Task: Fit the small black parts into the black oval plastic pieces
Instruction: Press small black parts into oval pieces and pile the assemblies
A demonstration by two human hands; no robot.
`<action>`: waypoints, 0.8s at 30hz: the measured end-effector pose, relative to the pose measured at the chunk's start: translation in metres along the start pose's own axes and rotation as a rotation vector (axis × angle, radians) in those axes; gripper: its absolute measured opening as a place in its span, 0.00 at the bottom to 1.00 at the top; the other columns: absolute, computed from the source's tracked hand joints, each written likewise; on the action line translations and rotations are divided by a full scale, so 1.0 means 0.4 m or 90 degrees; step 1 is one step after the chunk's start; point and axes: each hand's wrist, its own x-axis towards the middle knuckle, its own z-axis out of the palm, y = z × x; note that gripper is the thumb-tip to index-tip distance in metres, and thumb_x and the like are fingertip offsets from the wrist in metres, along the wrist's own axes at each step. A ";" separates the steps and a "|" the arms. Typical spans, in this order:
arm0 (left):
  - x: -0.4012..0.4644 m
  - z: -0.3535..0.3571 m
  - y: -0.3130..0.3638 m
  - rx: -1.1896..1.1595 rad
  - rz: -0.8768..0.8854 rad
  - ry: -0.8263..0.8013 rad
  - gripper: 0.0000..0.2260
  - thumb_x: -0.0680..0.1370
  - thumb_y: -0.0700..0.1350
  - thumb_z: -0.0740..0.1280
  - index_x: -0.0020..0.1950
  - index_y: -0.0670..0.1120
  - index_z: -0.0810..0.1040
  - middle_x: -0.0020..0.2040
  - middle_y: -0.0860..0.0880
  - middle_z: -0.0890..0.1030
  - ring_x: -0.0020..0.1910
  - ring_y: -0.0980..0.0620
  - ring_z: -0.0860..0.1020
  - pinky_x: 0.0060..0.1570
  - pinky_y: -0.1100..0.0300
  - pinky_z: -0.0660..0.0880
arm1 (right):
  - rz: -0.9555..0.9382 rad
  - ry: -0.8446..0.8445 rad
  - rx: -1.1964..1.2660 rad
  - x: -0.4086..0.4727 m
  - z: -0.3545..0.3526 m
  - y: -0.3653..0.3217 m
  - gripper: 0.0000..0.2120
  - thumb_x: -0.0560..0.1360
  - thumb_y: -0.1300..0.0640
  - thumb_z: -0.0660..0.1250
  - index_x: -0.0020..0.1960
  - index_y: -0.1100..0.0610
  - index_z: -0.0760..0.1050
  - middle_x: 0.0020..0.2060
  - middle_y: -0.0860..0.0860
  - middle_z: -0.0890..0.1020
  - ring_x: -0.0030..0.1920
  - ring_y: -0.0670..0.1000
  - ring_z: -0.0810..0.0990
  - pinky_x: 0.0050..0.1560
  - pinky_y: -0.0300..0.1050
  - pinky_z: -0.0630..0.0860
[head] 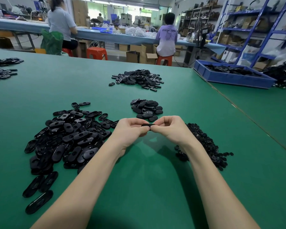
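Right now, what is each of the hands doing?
Left hand: closed on the black oval piece.
Right hand: closed on the same piece's other end.

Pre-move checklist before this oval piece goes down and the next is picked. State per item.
1. Oval piece pinched by left hand and right hand: ok.
2. Small part seated in it: cannot tell, fingers cover it.
3. Supply pile of oval pieces beside the left hand: ok.
4. Small parts pile under the right forearm: ok.
5. Pile of pieces just beyond the hands, room beside it on the green table: ok.
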 end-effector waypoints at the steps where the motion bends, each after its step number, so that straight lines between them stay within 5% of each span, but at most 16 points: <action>1: 0.001 0.003 -0.003 0.010 0.004 0.010 0.05 0.76 0.35 0.73 0.46 0.44 0.83 0.40 0.47 0.85 0.37 0.55 0.81 0.42 0.68 0.78 | -0.003 0.007 -0.012 0.000 0.005 0.000 0.07 0.71 0.59 0.78 0.39 0.54 0.80 0.26 0.42 0.78 0.26 0.40 0.72 0.29 0.30 0.67; 7: 0.000 -0.011 -0.008 0.104 0.095 -0.011 0.08 0.76 0.39 0.73 0.51 0.51 0.82 0.42 0.51 0.87 0.40 0.56 0.83 0.47 0.64 0.76 | 0.007 0.010 0.042 -0.001 -0.005 0.000 0.05 0.72 0.58 0.77 0.41 0.52 0.81 0.27 0.40 0.77 0.25 0.39 0.71 0.27 0.28 0.65; 13: 0.020 -0.028 -0.014 0.381 0.224 0.028 0.07 0.73 0.45 0.75 0.47 0.56 0.83 0.44 0.62 0.84 0.38 0.61 0.81 0.41 0.77 0.71 | 0.113 -0.035 0.051 -0.013 -0.044 0.004 0.09 0.74 0.49 0.76 0.52 0.50 0.83 0.40 0.43 0.87 0.30 0.44 0.72 0.29 0.35 0.65; 18: 0.112 -0.003 0.004 0.436 0.240 0.113 0.06 0.72 0.50 0.77 0.46 0.57 0.83 0.45 0.60 0.84 0.35 0.62 0.77 0.43 0.65 0.72 | 0.129 -0.028 0.001 -0.011 -0.053 0.010 0.09 0.76 0.47 0.73 0.53 0.50 0.82 0.42 0.43 0.88 0.31 0.44 0.72 0.31 0.37 0.67; 24: 0.244 0.027 0.048 0.534 0.168 0.145 0.07 0.73 0.52 0.76 0.50 0.57 0.84 0.45 0.56 0.80 0.49 0.53 0.79 0.47 0.60 0.73 | 0.143 -0.060 -0.022 -0.014 -0.043 0.018 0.07 0.76 0.49 0.72 0.51 0.51 0.82 0.42 0.44 0.88 0.33 0.45 0.72 0.33 0.39 0.67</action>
